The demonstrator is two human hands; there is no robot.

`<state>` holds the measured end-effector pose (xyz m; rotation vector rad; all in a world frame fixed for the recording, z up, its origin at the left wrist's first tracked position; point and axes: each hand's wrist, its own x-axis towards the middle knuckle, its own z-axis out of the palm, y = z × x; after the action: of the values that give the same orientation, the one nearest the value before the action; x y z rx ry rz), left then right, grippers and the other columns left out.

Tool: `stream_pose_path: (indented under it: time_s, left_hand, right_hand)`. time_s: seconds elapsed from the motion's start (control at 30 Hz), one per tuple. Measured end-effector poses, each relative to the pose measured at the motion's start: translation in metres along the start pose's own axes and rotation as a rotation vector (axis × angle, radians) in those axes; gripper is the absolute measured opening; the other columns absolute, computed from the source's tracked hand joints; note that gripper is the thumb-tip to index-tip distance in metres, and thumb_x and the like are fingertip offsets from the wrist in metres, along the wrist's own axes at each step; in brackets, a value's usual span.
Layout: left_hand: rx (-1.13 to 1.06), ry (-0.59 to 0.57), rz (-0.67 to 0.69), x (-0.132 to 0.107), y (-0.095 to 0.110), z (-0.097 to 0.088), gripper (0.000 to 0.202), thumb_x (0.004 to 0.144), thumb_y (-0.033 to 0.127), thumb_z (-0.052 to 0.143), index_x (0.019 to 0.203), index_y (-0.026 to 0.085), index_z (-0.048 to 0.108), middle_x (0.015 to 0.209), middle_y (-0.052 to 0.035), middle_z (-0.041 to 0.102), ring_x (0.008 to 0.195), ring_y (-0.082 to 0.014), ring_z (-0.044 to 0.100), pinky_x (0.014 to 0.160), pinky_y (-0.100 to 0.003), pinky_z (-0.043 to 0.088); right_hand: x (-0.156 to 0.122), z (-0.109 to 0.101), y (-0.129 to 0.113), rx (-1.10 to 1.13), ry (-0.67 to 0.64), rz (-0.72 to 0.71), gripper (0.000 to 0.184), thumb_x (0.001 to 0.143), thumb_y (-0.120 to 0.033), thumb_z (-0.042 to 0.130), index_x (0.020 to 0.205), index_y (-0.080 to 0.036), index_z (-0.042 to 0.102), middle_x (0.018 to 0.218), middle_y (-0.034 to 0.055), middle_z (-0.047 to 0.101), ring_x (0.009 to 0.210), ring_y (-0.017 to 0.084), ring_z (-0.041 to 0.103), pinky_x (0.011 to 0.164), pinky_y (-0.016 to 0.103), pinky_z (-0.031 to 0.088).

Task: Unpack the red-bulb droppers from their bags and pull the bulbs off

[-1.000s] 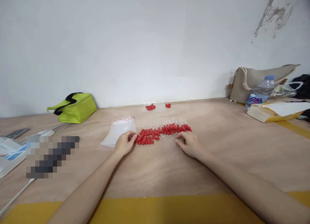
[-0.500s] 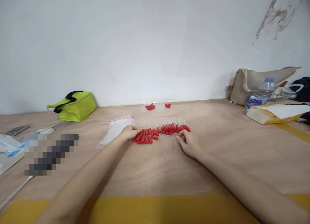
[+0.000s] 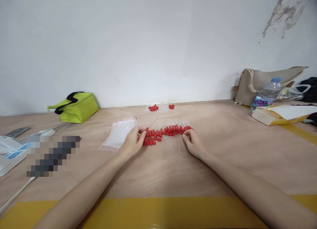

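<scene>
Several glass droppers with red rubber bulbs [image 3: 158,132] lie side by side in a row on the table, some with thin clear tubes pointing away and others with tubes [image 3: 172,146] pointing toward me. At the row's left end, my left hand [image 3: 133,140] has its thumb and fingers closed around a red bulb. Its fingers partly cover the bulbs there. My right hand [image 3: 194,143] is at the right end, fingers curled in against the last bulbs; its fingertips are partly hidden. A stack of clear zip bags [image 3: 120,131] lies just left of my left hand.
Near the wall, small red bulbs [image 3: 153,107] rest on a clear bag. A green bag [image 3: 79,107] stands back left, with a phone [image 3: 18,132] and a cable at far left. A water bottle [image 3: 267,93], beige bag [image 3: 247,87] and envelope [image 3: 269,116] are at right.
My left hand has shifted slightly right and closer in, now covering the leftmost bulbs. My right hand stays at the right end, with its fingers curled a little more.
</scene>
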<state>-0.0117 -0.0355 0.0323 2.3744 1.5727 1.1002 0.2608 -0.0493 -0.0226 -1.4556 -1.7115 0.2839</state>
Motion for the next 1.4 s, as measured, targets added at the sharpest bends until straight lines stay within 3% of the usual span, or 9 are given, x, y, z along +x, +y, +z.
stream_pose_path:
  time_s: [0.1,0.27,0.4,0.67,0.77,0.93,1.1,1.2,1.4]
  left_hand:
    - [-0.029,-0.108,0.188,-0.022,0.012,0.009,0.017,0.086,0.030,0.039,0.084,0.019,0.052,0.083,-0.0046,0.060,0.077,-0.0159,0.054,0.073,-0.029,0.042]
    - [-0.060,-0.146,0.403,-0.034,0.016,0.024,0.013,0.086,0.025,0.042,0.084,0.018,0.052,0.083,-0.0057,0.059,0.081,-0.0168,0.054,0.075,-0.031,0.041]
    - [-0.044,-0.147,0.422,-0.034,0.017,0.025,0.012,0.086,0.023,0.042,0.083,0.018,0.052,0.080,-0.0046,0.058,0.079,-0.0161,0.053,0.074,-0.030,0.041]
    - [-0.024,-0.108,0.453,-0.036,0.015,0.026,0.009,0.085,0.022,0.044,0.085,0.018,0.052,0.085,-0.0058,0.058,0.084,-0.0168,0.054,0.077,-0.030,0.042]
    - [-0.013,-0.086,0.477,-0.036,0.014,0.027,0.008,0.085,0.021,0.045,0.084,0.017,0.052,0.084,-0.0057,0.058,0.084,-0.0164,0.054,0.076,-0.030,0.043]
    - [-0.013,-0.014,0.575,-0.037,0.015,0.029,0.008,0.085,0.018,0.045,0.087,0.017,0.053,0.083,-0.0050,0.058,0.083,-0.0157,0.054,0.075,-0.030,0.045]
    - [-0.005,-0.015,0.620,-0.037,0.015,0.029,0.021,0.085,0.021,0.048,0.105,0.017,0.052,0.093,-0.0071,0.058,0.088,-0.0172,0.052,0.077,-0.032,0.044]
    - [0.047,-0.064,0.637,-0.036,0.016,0.028,0.013,0.085,0.025,0.048,0.091,0.017,0.057,0.082,-0.0050,0.058,0.080,-0.0160,0.050,0.072,-0.031,0.042]
    - [0.142,-0.099,0.679,-0.038,0.019,0.022,0.021,0.087,0.023,0.044,0.073,0.015,0.056,0.071,-0.0032,0.055,0.071,-0.0143,0.046,0.065,-0.029,0.036]
  right_hand:
    - [0.001,0.000,0.001,0.086,0.025,0.017,0.020,0.083,-0.033,0.037,0.087,-0.018,0.050,0.086,0.0062,0.061,0.077,0.018,0.056,0.066,0.030,0.042]
    - [0.004,0.003,0.006,0.190,0.040,0.038,0.024,0.084,-0.036,0.036,0.094,-0.018,0.049,0.091,0.0072,0.061,0.083,0.018,0.057,0.072,0.032,0.043]
    - [0.003,0.001,0.003,0.239,0.068,-0.018,0.028,0.087,-0.039,0.033,0.089,-0.018,0.052,0.088,0.0061,0.061,0.080,0.017,0.056,0.071,0.030,0.043]
    - [-0.016,-0.020,-0.034,-0.009,-0.103,-0.575,0.026,0.087,-0.033,0.041,0.098,-0.021,0.061,0.089,0.0039,0.064,0.086,0.017,0.052,0.083,0.035,0.032]
    - [-0.020,-0.021,-0.040,-0.017,-0.147,-0.628,0.027,0.088,-0.031,0.039,0.102,-0.022,0.060,0.085,0.0026,0.065,0.081,0.015,0.052,0.081,0.035,0.031]
    - [-0.022,-0.006,-0.040,-0.140,0.022,-0.726,0.023,0.082,-0.034,0.052,0.098,-0.022,0.063,0.071,0.0012,0.064,0.073,0.014,0.051,0.080,0.035,0.028]
    - [-0.024,0.004,-0.043,-0.199,0.062,-0.823,0.019,0.085,-0.025,0.049,0.096,-0.020,0.064,0.059,-0.0011,0.058,0.063,0.012,0.044,0.076,0.032,0.029]
    - [-0.026,0.002,-0.045,-0.196,0.061,-0.847,0.017,0.084,-0.024,0.050,0.091,-0.020,0.064,0.057,-0.0016,0.055,0.062,0.011,0.042,0.076,0.032,0.029]
    - [-0.027,-0.004,-0.046,-0.207,0.064,-0.889,0.018,0.085,-0.022,0.048,0.077,-0.019,0.064,0.052,-0.0025,0.050,0.059,0.010,0.040,0.075,0.031,0.028]
